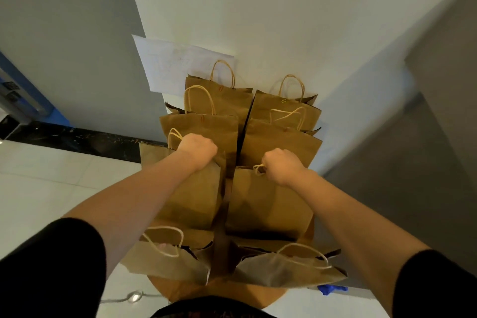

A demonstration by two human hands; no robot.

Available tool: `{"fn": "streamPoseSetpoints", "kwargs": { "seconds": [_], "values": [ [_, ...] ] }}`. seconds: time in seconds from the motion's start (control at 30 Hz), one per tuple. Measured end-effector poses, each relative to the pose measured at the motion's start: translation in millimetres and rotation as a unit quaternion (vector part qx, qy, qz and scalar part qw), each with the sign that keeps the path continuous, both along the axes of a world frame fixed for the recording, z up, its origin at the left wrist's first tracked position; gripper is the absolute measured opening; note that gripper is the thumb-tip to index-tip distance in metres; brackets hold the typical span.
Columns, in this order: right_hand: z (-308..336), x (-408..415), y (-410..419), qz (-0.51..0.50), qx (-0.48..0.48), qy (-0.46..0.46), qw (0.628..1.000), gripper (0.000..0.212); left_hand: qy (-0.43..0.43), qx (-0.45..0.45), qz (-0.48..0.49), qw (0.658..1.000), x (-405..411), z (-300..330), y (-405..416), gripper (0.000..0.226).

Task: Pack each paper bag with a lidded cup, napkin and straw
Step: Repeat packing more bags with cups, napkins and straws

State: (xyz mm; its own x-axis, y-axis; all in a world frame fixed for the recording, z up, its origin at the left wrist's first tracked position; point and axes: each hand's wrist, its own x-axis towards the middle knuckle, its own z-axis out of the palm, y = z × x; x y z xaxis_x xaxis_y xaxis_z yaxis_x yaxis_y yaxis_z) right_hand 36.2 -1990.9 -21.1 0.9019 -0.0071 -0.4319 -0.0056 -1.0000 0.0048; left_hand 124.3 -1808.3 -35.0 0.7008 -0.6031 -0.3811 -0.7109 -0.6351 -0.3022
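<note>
A white wall (296, 20) fills the upper part of the view, and a pale tiled floor (38, 183) lies at the left. Against the wall stands a round wooden table (180, 289); only its near edge shows, because brown paper bags cover it in two columns. A white sheet of paper (165, 64) hangs on the wall just behind the farthest bags.

The person grips one bag in each hand. The left bag (191, 199) stands in the left column and the right bag (268, 206) beside it in the right column, both in the middle of the rows. The left hand (198, 148) is closed as a fist around the twine handles at the top of its bag. The right hand (282, 165) is also curled tight around the handles of its bag, and a loop of twine comes out at the thumb side.

The nearest left bag (167, 263) and the nearest right bag (286, 268) lean toward the person with open mouths. What is inside cannot be told. A small blue object (331, 289) lies at the right edge of the table.
</note>
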Motion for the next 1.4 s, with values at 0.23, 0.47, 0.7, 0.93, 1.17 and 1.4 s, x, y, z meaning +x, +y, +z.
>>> {"fn": "streamPoseSetpoints", "kwargs": {
  "seconds": [0.23, 0.47, 0.7, 0.93, 1.17, 1.4],
  "values": [
    [12, 30, -16, -0.008, -0.037, 0.002, 0.999, 0.034, -0.019, -0.034, -0.013, 0.999, 32, 8, -23, 0.016],
    [11, 51, -10, 0.035, -0.061, -0.020, 0.997, 0.017, -0.008, -0.026, -0.021, 0.999, 40, -1, -35, 0.018],
    [10, 42, -9, 0.009, -0.061, -0.018, 0.998, 0.010, -0.010, -0.013, -0.016, 1.000, 30, 4, -35, 0.024],
    [16, 15, -12, -0.022, -0.019, -0.072, 0.997, 0.006, 0.004, -0.083, -0.042, 0.996, -1, 16, -23, 0.032],
    [36, -51, -4, -0.045, 0.116, -0.166, 0.978, 0.043, 0.242, -0.241, 0.131, 0.931, -63, 25, 14, 0.046],
    [37, -114, 26, -0.007, 0.125, 0.127, 0.984, 0.051, 0.312, -0.076, 0.164, 0.933, -126, 18, 42, 0.056]
  ]
}}
